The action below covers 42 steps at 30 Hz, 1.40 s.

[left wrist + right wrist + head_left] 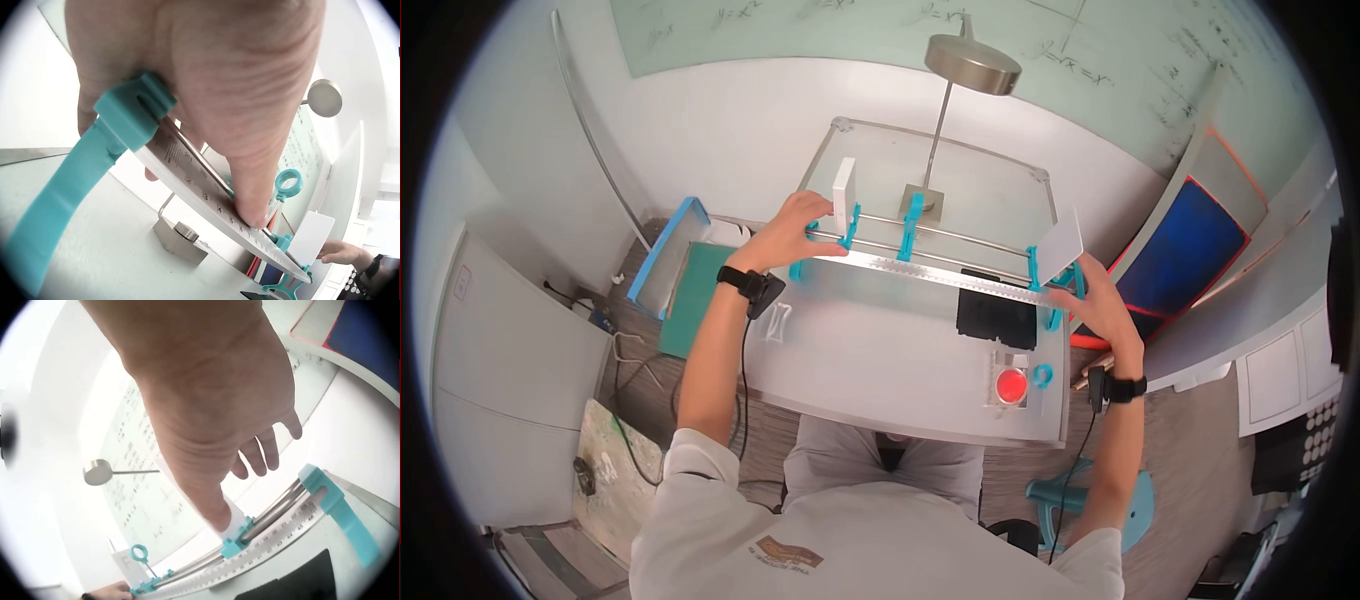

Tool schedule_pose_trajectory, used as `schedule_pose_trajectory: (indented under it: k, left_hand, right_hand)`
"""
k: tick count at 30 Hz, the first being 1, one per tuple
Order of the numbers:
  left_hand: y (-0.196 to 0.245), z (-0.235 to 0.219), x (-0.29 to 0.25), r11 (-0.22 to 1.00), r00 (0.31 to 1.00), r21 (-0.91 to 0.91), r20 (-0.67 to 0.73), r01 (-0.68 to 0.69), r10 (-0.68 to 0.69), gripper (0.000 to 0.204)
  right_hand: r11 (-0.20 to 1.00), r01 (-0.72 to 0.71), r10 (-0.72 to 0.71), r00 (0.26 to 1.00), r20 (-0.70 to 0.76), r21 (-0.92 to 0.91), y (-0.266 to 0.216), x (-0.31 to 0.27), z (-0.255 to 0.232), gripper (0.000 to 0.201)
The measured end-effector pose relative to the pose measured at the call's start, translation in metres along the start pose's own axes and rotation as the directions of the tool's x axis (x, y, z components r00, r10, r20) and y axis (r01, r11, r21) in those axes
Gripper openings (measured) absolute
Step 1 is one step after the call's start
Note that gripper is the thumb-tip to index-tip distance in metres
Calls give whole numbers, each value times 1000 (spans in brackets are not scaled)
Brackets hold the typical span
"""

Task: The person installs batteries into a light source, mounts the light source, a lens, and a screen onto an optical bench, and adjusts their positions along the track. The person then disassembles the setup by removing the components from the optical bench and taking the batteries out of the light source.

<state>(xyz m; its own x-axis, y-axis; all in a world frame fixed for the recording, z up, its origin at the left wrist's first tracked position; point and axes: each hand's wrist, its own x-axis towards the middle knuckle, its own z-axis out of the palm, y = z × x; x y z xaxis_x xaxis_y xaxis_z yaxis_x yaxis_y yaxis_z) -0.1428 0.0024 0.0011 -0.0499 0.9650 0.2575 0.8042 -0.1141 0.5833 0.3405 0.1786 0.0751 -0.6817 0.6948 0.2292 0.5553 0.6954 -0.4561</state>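
A rail assembly with two metal rods [975, 238], a white ruler [940, 273] and teal holders [910, 228] stands across the table. My left hand [785, 235] straddles its left end, thumb on the front by the ruler [209, 203] and fingers behind, beside a white slab [845, 195]. At the right end, my right hand [1108, 310] has its thumb against a teal slider [236, 540] that carries a white card [1060, 245]; its other fingers extend loosely beyond the rail. A teal ring [289, 184] rises between the slab and the card.
A metal lamp [972, 65] stands behind the rail. On the table [850, 380] lie a black cloth [997, 318], a red round item [1011, 386], a small teal ring [1042, 376] and a clear piece [777, 322]. A blue tray [662, 255] is at the left, a teal stool [1138, 510] below right.
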Motion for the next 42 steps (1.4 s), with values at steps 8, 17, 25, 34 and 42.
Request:
schedule_pose_trajectory:
  k: [8, 17, 25, 34, 42]
  left_hand:
    - [4, 1, -1, 999, 997, -22, -65, -32, 31, 65]
    - [6, 1, 2, 997, 996, 24, -60, -69, 71, 61]
    - [15, -1, 2, 999, 999, -42, -28, -20, 18, 62]
    - [15, -2, 1, 999, 999, -23, -34, -24, 24, 62]
    - [22, -5, 3, 998, 999, -56, 12, 34, -33, 62]
  right_hand:
    - [989, 110, -131, 955, -267, -95, -53, -37, 5, 24]
    - [910, 403, -408, 912, -34, -92, -139, -15, 125, 15]
    - [927, 336, -369, 898, -239, -166, -162, 13, 191, 22]
    - [943, 231, -275, 946, -173, -241, -165, 11, 209, 19]
    - [951, 143, -195, 966, -173, -275, -170, 4, 203, 16]
